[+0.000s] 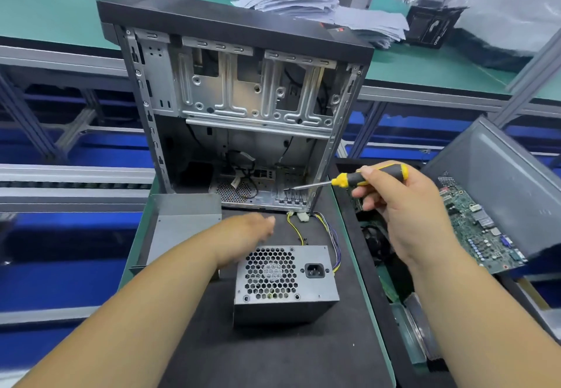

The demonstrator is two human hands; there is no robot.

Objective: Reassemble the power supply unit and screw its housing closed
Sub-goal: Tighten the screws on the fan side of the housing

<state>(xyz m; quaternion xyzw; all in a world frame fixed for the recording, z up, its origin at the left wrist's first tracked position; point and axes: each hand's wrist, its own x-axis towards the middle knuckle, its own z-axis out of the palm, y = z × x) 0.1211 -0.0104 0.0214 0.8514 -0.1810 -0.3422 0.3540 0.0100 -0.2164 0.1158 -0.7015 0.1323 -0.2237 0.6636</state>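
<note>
the power supply unit (285, 278) stands on the desk (273, 357). the right hand (403, 205) has its grip closed on the screwdriver (364, 178); the left hand (246, 236) is blurred, so its grip i cannot tell. the tip could scratch the computer case (236, 99), or the wires (331, 236) get pinched.

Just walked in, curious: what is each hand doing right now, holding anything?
Left hand: blurred, reaching over the mat; nothing visibly held, open or closed cannot be told.
Right hand: closed on the screwdriver.
</note>
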